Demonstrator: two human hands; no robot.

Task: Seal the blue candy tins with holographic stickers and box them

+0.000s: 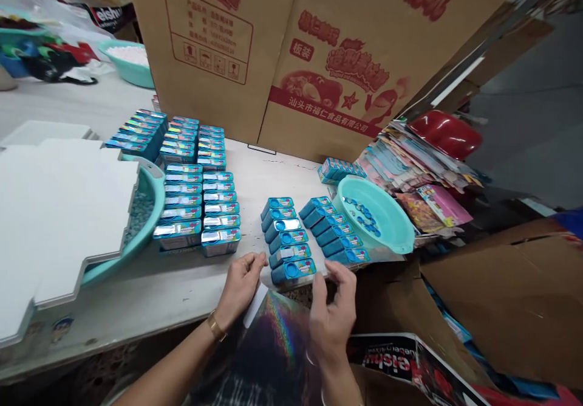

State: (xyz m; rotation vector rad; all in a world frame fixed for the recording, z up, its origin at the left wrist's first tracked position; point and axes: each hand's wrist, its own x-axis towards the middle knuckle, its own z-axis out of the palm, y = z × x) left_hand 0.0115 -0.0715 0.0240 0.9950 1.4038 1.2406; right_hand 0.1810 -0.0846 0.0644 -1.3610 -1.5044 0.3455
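My left hand (241, 285) is closed in a pinch at the left end of the nearest small blue box (303, 268). Anything between its fingertips is too small to make out. At that box's right end, my right hand (334, 309) has thumb and forefinger tips close together and the other fingers curled; what they hold, if anything, cannot be seen. The box stands at the front of a short row of similar boxes (294, 237), some bearing shiny strips. A second row (339, 223) stands to its right. Below my hands lies a dark, rainbow-shiny sheet (282, 327) with a white strip (255, 306) at its edge.
Several packed rows of blue boxes (182, 196) stand left. A turquoise basin (392, 214) with small round blue pieces sits right. White board (59, 211) covers part of another basin (157, 196). A large carton (291, 41) stands behind; an open carton (501, 272) is lower right.
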